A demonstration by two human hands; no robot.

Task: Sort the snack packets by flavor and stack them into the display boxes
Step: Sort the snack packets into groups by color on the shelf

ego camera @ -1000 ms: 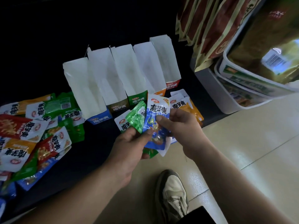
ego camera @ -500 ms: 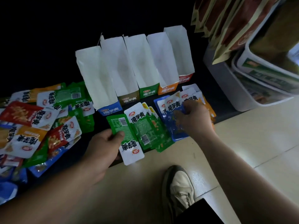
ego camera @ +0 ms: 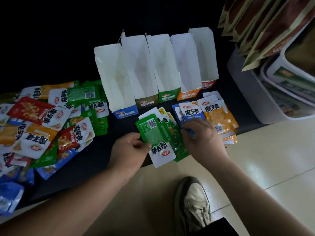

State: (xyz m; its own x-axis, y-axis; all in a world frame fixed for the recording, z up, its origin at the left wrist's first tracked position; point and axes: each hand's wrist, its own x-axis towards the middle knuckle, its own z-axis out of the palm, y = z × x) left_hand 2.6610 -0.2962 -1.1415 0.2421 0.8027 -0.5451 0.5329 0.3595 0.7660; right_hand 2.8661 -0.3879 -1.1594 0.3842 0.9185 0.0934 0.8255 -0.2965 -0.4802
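1. Green packet (ego camera: pixel 151 135): the left hand (ego camera: pixel 129 150) pinched it, thumb on its back and fingers curled beneath.
2. The right hand (ego camera: pixel 204 140) lay with bent fingers on the near end of the blue packets (ego camera: pixel 190 112). Whether it gripped one, I could not tell.
3. The green packet showed its barcode side. Its white end read 魔芋爽, as did the blue packets, the orange packets (ego camera: pixel 216 118) and the box fronts.
4. It lay atop a fanned green pile (ego camera: pixel 175 133), between the two hands, just before the boxes (ego camera: pixel 163 62).
5. Five boxes stood open in a row, their fronts blue, brown, green, orange and red.
6. A mixed heap (ego camera: pixel 51 116) lay well to the left of the left hand.
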